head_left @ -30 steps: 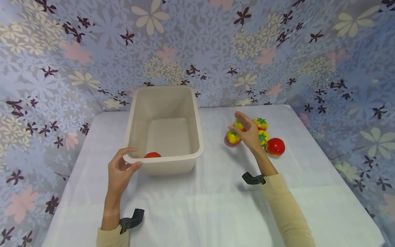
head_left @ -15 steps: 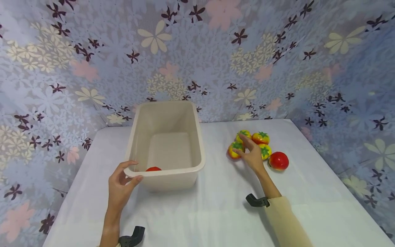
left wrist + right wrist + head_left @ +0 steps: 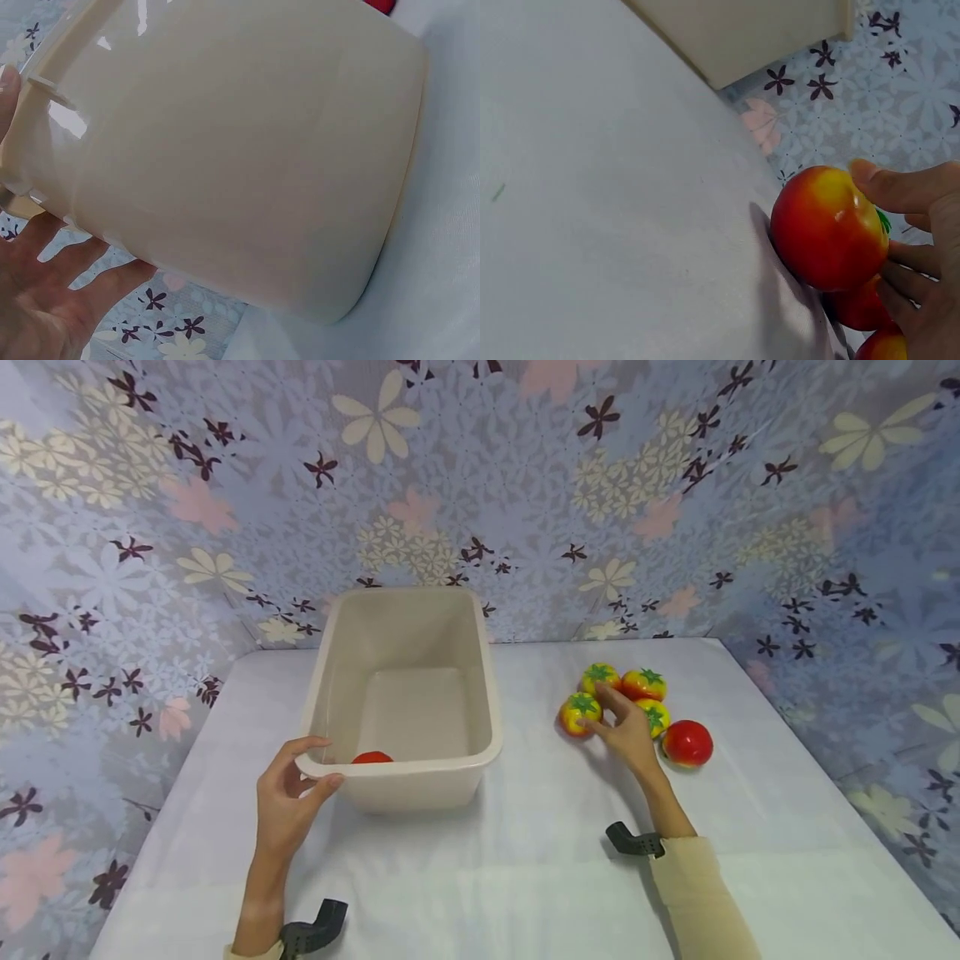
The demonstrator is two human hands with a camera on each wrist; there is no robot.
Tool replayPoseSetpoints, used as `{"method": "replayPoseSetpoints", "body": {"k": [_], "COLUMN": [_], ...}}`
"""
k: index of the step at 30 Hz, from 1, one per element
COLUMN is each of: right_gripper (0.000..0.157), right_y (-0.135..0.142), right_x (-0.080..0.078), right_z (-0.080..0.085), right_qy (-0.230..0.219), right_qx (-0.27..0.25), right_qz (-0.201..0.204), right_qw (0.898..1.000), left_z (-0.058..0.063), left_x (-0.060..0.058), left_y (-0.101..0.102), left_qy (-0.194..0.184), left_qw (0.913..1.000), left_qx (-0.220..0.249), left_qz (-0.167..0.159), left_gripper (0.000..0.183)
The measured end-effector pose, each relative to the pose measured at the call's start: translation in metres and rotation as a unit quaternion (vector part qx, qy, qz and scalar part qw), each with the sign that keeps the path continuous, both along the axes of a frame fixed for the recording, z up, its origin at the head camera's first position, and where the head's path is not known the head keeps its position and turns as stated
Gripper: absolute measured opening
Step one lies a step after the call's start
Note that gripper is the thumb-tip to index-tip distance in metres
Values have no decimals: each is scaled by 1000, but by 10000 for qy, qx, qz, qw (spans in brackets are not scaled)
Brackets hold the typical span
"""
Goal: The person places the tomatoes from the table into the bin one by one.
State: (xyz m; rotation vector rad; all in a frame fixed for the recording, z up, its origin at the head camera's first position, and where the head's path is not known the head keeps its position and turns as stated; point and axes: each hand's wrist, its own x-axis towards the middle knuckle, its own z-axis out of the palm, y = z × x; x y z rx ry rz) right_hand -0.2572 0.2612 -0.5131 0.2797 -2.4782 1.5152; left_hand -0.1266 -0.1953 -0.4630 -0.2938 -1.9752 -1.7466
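My left hand (image 3: 288, 797) grips the near left corner of the beige plastic bin (image 3: 420, 768), thumb outside and fingertips over the rim. The left wrist view shows the bin's outer wall (image 3: 247, 150) beside the fingers. A red rounded thing (image 3: 372, 757) lies inside the bin, mostly hidden by the near wall. On the right, my right hand (image 3: 628, 735) holds a red-and-yellow tomato (image 3: 580, 714) with a green leafy top. In the right wrist view the thumb touches this tomato (image 3: 829, 229) from above, with the fingers at its side.
More tomatoes lie close around the right hand: one behind (image 3: 600, 677), one at the back right (image 3: 643, 683), and one partly hidden by the hand (image 3: 655, 717). A red one (image 3: 687, 743) rests farther right. White cloth (image 3: 487, 877) covers the table; a flowered backdrop rises behind.
My right hand has come down to the front left tomato, and its thumb and fingers have drawn in around it. The left hand stays on the bin's rim. The head view has shifted slightly.
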Motion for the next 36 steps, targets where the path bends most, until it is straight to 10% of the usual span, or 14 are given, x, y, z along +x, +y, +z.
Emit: {"method": "replayPoseSetpoints", "body": {"k": [28,36], "right_gripper": [68,68], "right_y": [-9,-10], "right_x": [1,-3], "right_z": [-20,-9], "right_qy": [-404,-670], "right_qx": [321,-285], "right_qz": [-77,-91], "right_qw": [9986,9973], "left_z": [-5,0], "left_x": [5,-1], "left_y": [-6,-3], "left_qy": [268,301], "left_qw": [9992,9988], "left_qx": [223,274], "left_qz": [-183,-278], "left_gripper": [48,47]}}
